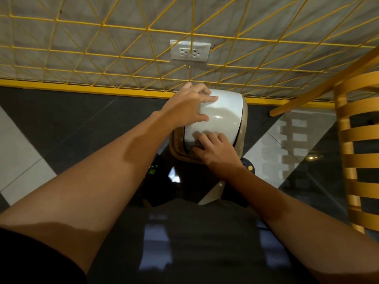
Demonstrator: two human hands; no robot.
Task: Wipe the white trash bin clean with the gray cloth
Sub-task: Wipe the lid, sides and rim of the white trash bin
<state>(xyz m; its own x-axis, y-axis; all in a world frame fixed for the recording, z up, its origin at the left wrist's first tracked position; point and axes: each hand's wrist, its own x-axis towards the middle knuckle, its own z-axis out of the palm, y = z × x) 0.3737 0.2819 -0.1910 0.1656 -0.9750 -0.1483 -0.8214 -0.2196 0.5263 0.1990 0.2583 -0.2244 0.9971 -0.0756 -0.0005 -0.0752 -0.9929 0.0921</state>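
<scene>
Head view: the white trash bin (223, 113) stands on the floor (82, 119), directly under both hands. The left hand (187, 105) rests on its domed lid with the fingers spread and fairly straight. The right hand (217, 149) sits at the near rim with the fingers bent. Whether they grip a cloth cannot be told. A yellow chair (352, 140) stands to their right.

chair (361, 109) right of bin (223, 111), wall (61, 35) behind
</scene>
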